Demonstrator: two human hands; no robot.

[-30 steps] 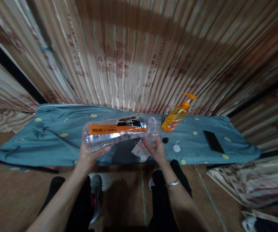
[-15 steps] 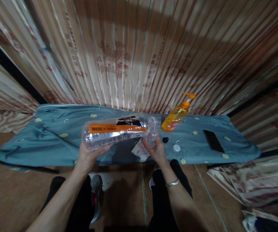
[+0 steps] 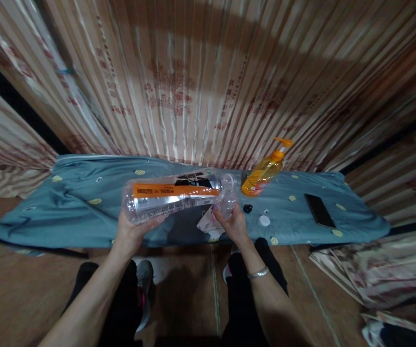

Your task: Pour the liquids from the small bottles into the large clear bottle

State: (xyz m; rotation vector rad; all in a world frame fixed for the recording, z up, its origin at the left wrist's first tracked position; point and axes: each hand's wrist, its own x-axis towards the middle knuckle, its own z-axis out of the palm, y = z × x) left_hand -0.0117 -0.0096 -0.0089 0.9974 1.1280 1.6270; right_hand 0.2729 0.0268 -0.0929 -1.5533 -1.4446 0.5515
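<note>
One large bottle [image 3: 175, 193] is held sideways, its base gripped by the left hand [image 3: 131, 235], seemingly for support; the right hand [image 3: 234, 224] clasps a small bottle [image 3: 226, 205] near the large one's neck.

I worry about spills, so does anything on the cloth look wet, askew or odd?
No spill shows. Mildly odd: a white cap lies loose, fitted to nothing, to the right of the right hand, and the cloth is rumpled toward its left end.

A large clear plastic bottle [image 3: 173, 195] with an orange, silver and black label is tipped nearly level, neck toward three o'clock; a small clear plastic container [image 3: 226, 207] sits at that neck's six o'clock.
</note>
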